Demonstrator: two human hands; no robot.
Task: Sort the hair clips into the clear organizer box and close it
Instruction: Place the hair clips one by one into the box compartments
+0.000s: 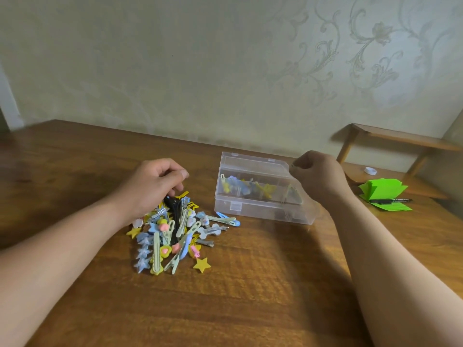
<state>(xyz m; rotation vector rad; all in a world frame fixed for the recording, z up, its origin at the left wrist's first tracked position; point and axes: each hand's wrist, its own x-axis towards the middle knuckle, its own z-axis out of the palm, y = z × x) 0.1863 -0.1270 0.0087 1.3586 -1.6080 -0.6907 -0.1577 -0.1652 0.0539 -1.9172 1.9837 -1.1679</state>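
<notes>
Black clip (174, 209), pinched by left hand (152, 182) at pile's (164, 245) 12 o'clock, may drag tangled neighbours; right hand (318, 177) curls at organizer box's (253, 212) 3 o'clock, grip unclear.

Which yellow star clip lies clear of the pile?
The yellow star clip nearest the camera, right of the pile: it lies alone on the table, while the other stars sit within the heap.

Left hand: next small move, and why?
Probably lift the black clip out of the pile and carry it to the box. The left hand grips it, the lid stands open with the right hand at its corner, and the pile is large.
</notes>
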